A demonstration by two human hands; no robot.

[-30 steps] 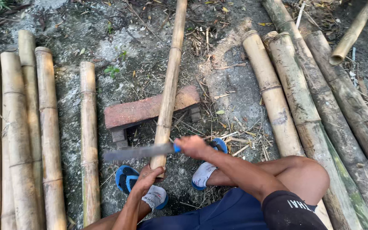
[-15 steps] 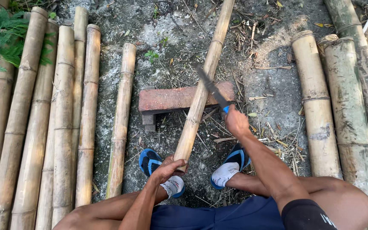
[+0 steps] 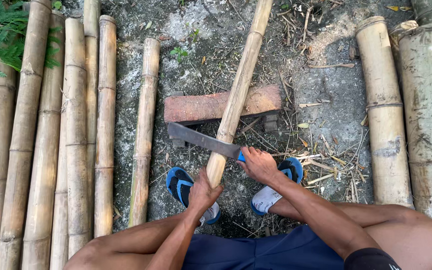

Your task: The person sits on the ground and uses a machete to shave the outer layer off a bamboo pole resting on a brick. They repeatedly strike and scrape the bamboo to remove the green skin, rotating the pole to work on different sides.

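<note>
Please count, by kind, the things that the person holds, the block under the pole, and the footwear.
Tan bamboo pole, held by the left hand: 1
Grey long-bladed knife with blue handle, in the right hand: 1
Reddish rectangular brick under the pole: 1
Blue sandals: 2
Total: 5

No packages, labels, signs or screens in view. Only bare ground and plain unmarked things show.

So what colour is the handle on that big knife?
Blue, showing just past the right hand where the knife blade begins; clearest in the head view.
</note>
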